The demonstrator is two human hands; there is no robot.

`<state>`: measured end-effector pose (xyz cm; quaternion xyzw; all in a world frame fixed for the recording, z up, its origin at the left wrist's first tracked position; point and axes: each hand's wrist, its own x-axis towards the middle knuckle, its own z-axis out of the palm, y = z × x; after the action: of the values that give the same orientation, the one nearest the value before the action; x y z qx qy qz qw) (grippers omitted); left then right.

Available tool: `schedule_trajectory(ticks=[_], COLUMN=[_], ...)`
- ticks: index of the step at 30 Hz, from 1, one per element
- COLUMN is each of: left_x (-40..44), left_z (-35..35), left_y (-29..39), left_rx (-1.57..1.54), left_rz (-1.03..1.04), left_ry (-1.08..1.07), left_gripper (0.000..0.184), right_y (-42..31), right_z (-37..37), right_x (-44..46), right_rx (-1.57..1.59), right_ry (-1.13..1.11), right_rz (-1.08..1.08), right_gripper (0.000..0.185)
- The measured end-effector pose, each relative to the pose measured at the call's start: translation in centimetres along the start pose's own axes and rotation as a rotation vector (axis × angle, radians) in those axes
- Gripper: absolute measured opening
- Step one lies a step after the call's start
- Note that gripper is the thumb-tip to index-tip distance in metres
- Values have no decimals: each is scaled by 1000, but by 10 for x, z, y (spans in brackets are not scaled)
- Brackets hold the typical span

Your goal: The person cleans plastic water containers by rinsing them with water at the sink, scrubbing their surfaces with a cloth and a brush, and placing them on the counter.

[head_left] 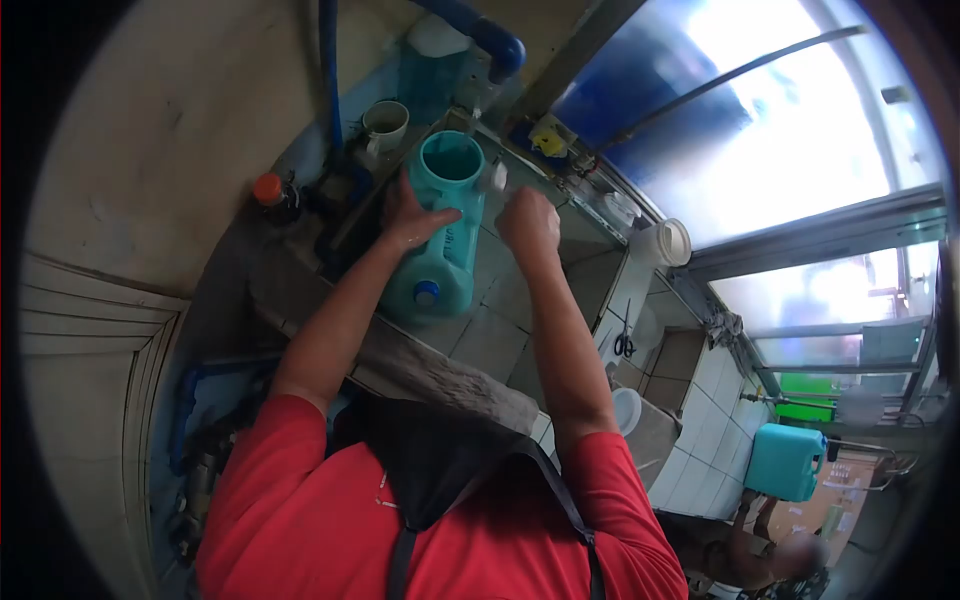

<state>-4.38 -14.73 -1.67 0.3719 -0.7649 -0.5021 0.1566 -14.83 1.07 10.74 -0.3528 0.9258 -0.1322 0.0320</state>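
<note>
A teal plastic water jug (463, 240) stands tilted in the tiled basin, its wide round mouth facing up and a blue cap (427, 293) low on its near side. My left hand (408, 218) grips the jug from the left, thumb across its side and fingers partly hidden. Just right of the jug, my right hand (530, 222) is closed like a fist, apart from the jug. A small white blurred object (498, 177) shows between the fist and the jug's mouth; whether my fingers hold it, I cannot tell.
A white mug (386, 120) and an orange-capped bottle (268, 190) stand left. Blue pipe (495, 45) hangs above the basin. Scissors (625, 340) and a white container (672, 243) sit right. Lower right, another person's hands (755, 512) are at a teal container (785, 460).
</note>
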Motion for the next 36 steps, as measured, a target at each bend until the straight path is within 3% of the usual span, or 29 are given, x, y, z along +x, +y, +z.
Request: schedule_trajectory(ticks=[1,6,9,11,17,19,22,24,26,28,29,31,33,35,36], left_x=[1,-3,-11,-12,-14,-15,-5,-4,-13,-10,-9,17,56,73,76], left_z=[-1,15,13,9,11,13,15,17,4,9,17,17,11,6,-9], left_y=[-2,2,18,19,20,21,14,8,19,15,12,-5,-31,-31,-13], left_rx=[-4,82,178,85,114,110,125,144,22,80,133,72,-66,-123,-2], left_rz=[5,23,-98,-160,-116,-133,-145,-139,-1,-32,-63,13,113,170,190], left_ry=[-11,78,72,-48,45,39,32,21,46,112,177,47,-171,-315,-364], left_gripper=[136,130,134,139,133,132,131,130,128,122,115,117,121,123,98], right_y=[-6,-11,-6,-11,-75,-100,-129,-117,-112,-94,-79,-38,4,51,76], right_z=[-6,-1,5,12,23,6,-25,-9,-16,-44,-46,-45,-42,-31,-24], right_x=[-6,7,52,80,107,98,74,78,74,58,51,37,9,-25,-43], right_rx=[-22,-102,-123,-145,-327,-375,-459,-446,-432,-459,-455,-173,-192,200,258], right_ry=[-30,22,69,55,70,-67,-236,-148,-54,-284,-286,-38,67,366,405], right_rz=[-10,-43,-36,-66,-429,-543,-547,-578,-608,-505,-480,-392,-314,-143,-52], right_gripper=[10,12,15,16,14,13,14,15,16,20,20,24,24,19,20])
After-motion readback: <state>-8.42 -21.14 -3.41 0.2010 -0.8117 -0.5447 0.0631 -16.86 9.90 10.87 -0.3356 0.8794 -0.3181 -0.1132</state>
